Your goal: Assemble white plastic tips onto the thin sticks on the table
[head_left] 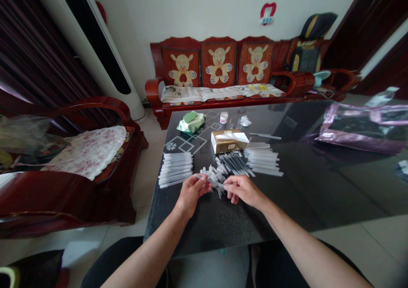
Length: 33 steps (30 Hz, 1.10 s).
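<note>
Over the near part of the dark table, my left hand (194, 189) and my right hand (242, 188) pinch opposite ends of a slim, whitish pen (211, 181). Just behind it lies a loose heap of small white pen caps (214, 173), partly hidden by my fingers. Dark, thin pen refills (236, 163) are bunched beyond my right hand. To the right of those, translucent pen barrels (263, 159) are stacked side by side. A row of whitish pens (176, 169) with dark ends lies left of the heap.
A gold tissue box (230, 141) stands behind the refills. Farther back are a green wipes pack (191, 122), a small tub (224, 117) and a crumpled tissue (245, 121). One slim barrel (265, 135) lies apart. A pink-edged plastic bag (360, 128) rests at the right.
</note>
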Each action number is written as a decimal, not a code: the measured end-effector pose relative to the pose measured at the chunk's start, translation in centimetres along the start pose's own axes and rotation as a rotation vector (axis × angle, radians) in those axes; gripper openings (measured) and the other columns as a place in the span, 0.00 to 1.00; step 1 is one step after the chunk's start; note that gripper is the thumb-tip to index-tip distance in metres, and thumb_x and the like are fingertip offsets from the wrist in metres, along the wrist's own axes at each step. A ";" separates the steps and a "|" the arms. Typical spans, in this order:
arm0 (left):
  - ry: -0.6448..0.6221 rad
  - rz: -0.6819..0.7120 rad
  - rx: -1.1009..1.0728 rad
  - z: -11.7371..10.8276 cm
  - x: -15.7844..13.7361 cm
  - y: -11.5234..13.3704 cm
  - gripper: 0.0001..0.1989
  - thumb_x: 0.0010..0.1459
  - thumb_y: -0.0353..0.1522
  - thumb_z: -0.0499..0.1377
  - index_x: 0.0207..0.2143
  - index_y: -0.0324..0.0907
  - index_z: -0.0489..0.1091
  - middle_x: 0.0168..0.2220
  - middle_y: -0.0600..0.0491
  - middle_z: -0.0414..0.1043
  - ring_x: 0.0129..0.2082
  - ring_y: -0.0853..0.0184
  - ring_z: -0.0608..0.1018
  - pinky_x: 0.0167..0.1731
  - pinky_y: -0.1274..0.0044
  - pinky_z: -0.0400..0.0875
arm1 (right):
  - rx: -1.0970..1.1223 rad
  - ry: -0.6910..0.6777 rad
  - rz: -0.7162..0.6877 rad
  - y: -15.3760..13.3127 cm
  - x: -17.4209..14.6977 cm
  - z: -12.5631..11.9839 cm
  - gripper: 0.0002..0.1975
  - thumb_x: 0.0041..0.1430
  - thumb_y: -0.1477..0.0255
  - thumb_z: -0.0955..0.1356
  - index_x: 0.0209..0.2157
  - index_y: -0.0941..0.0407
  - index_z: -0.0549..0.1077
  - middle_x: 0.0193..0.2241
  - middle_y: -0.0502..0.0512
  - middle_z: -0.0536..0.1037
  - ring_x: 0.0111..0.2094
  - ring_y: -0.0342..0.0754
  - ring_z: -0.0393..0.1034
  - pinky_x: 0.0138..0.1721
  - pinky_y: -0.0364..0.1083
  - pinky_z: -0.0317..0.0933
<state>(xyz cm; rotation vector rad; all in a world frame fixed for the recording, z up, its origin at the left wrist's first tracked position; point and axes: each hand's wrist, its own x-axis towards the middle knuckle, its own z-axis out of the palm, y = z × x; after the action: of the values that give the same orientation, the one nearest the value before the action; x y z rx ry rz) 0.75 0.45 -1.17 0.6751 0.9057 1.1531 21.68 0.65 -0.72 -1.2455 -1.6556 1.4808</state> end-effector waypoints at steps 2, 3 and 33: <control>-0.031 0.008 0.039 -0.1 0.0 0.9 0.18 0.45 0.36 0.68 0.37 0.36 0.72 0.32 0.48 0.76 0.30 0.67 0.78 0.36 0.74 0.74 | -0.005 0.002 0.003 0.2 0.0 -0.1 0.17 0.56 0.59 0.66 0.32 0.61 0.72 0.20 0.52 0.75 0.16 0.41 0.70 0.16 0.38 0.62; -0.015 0.042 0.067 -0.4 0.2 1.5 0.19 0.44 0.36 0.68 0.38 0.36 0.72 0.33 0.48 0.76 0.31 0.66 0.79 0.37 0.73 0.74 | 0.004 0.017 0.000 0.3 0.1 -0.2 0.17 0.56 0.59 0.66 0.32 0.61 0.72 0.20 0.52 0.75 0.16 0.41 0.69 0.16 0.38 0.62; 0.005 0.315 0.915 -3.2 1.8 1.9 0.04 0.48 0.32 0.62 0.29 0.42 0.70 0.21 0.55 0.70 0.22 0.68 0.73 0.26 0.77 0.66 | 0.098 0.223 0.061 -0.4 -0.2 -1.0 0.16 0.53 0.59 0.68 0.29 0.60 0.71 0.18 0.50 0.74 0.14 0.41 0.67 0.14 0.39 0.61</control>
<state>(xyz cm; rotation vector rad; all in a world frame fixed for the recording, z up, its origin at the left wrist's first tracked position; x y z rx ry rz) -2.66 2.67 -1.62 1.5976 1.3696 0.9709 22.59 0.93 -0.13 -1.3631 -1.3954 1.3848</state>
